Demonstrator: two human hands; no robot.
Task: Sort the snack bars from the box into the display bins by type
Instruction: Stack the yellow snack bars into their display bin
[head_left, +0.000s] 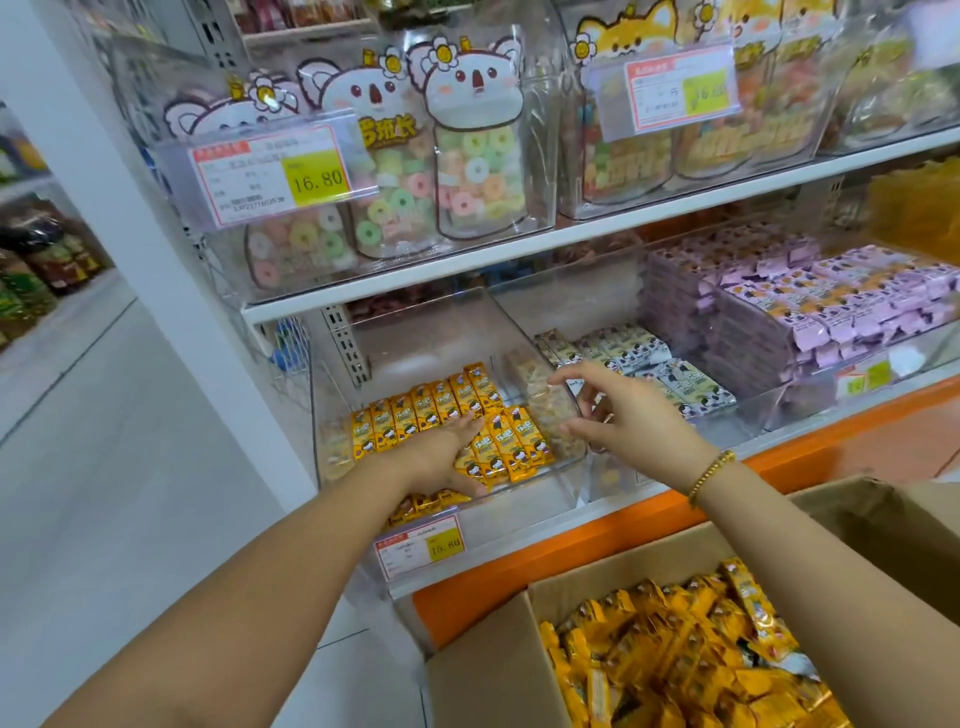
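A clear display bin (431, 332) on the lower shelf holds rows of yellow snack bars (426, 405). My left hand (447, 457) reaches into this bin and lies flat on the front row of yellow bars, fingers straight. My right hand (623, 410) hovers at the bin's right wall with spread, relaxed fingers and holds nothing. A cardboard box (493, 670) at the bottom right is full of loose yellow snack bars (685, 649). The neighbouring bin holds white-green bars (670, 369), and further right lie stacked purple bars (810, 306).
Price tags (421, 545) hang on the bin fronts. The upper shelf carries clear bins with bagged ring candies (467, 171). An orange base (649, 519) runs under the lower shelf. A white pillar (130, 208) and open aisle floor lie to the left.
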